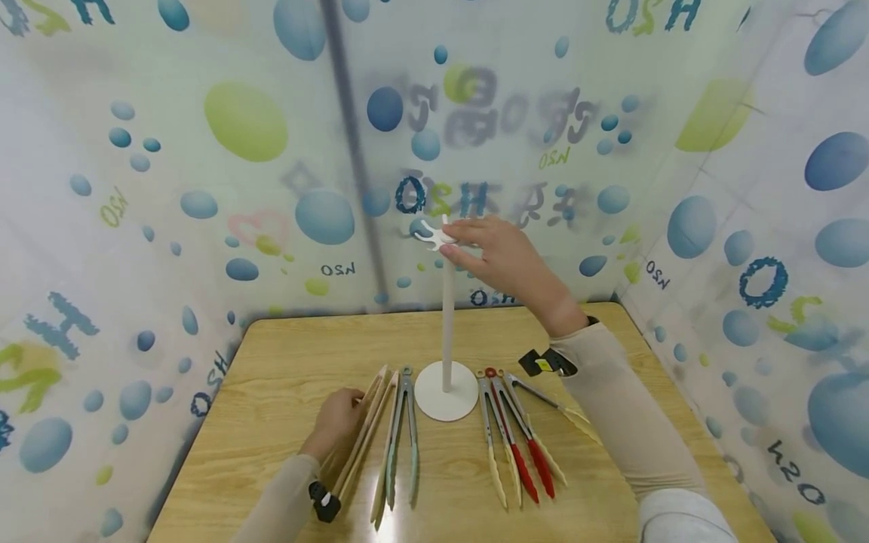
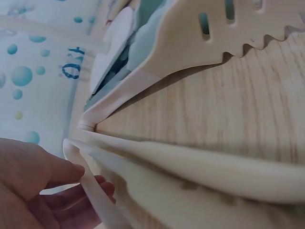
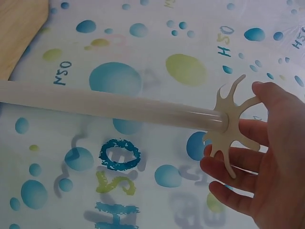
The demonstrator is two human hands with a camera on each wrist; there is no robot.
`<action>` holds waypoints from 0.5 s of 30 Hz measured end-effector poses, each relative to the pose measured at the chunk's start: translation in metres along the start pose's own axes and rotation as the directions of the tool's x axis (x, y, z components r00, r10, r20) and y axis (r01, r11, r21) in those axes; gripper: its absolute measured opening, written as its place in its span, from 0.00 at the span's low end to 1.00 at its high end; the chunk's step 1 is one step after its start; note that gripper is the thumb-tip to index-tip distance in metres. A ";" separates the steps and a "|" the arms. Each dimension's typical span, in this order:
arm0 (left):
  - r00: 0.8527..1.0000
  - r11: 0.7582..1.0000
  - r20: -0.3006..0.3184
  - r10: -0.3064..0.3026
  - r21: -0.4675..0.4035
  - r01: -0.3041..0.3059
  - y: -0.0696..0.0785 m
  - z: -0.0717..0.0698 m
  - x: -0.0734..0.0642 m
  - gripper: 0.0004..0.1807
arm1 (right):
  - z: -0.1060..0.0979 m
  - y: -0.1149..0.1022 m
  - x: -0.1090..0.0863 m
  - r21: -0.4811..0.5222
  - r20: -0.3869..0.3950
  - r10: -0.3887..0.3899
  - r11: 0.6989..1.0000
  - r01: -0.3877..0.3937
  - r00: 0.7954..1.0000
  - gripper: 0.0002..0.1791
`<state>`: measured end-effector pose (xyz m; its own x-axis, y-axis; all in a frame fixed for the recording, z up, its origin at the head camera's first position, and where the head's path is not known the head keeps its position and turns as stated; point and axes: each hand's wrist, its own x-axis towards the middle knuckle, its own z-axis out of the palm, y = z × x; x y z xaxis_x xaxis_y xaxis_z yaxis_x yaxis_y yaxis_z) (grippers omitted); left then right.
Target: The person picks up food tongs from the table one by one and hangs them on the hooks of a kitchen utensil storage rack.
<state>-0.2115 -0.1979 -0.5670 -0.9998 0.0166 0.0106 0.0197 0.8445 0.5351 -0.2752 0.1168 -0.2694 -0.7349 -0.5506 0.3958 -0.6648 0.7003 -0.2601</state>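
Note:
A white stand (image 1: 447, 324) rises from a round base (image 1: 444, 411) on the table. At its top is a ring of curved hooks (image 3: 228, 124). My right hand (image 1: 505, 253) holds this hooked top, thumb on one hook and fingers behind the others. Low on the left, my left hand (image 1: 339, 422) pinches one arm of the leftmost beige tongs (image 2: 97, 193) between thumb and fingers, near the joined end. These tongs lie along the table, partly hidden by the hand and sleeve. Just to their right lie another beige pair (image 2: 190, 38) and green-tipped tongs (image 1: 414, 460).
Right of the base lie yellow-tipped tongs (image 1: 495, 475) and red-tipped tongs (image 1: 541, 467), close together. Another yellow-tipped pair (image 1: 543, 396) slants under the right forearm. The wooden table (image 1: 305, 347) meets walls with printed bubbles behind and at both sides.

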 end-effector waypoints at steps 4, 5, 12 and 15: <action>1.000 0.998 -0.001 -0.004 -0.062 0.004 0.004 -0.008 0.001 0.14 | -0.001 -0.001 -0.001 -0.018 0.021 0.026 0.999 -0.026 0.999 0.28; 1.000 0.996 0.003 -0.009 -0.084 0.010 0.005 -0.011 0.001 0.15 | -0.001 -0.002 -0.001 -0.022 0.023 0.031 0.999 -0.030 0.999 0.29; 1.000 0.987 -0.016 -0.009 -0.161 0.006 0.013 -0.027 0.001 0.18 | -0.001 -0.003 -0.003 -0.040 0.031 0.054 0.998 -0.053 0.998 0.30; 0.999 0.982 -0.048 0.012 -0.189 -0.021 0.016 -0.037 0.005 0.18 | 0.000 -0.002 -0.004 -0.054 0.019 0.049 0.997 -0.048 0.999 0.30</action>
<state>-0.2165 -0.2039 -0.5275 -0.9983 0.0003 0.0577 0.0398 0.7276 0.6848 -0.2712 0.1172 -0.2704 -0.7691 -0.5241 0.3659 -0.6206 0.7493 -0.2313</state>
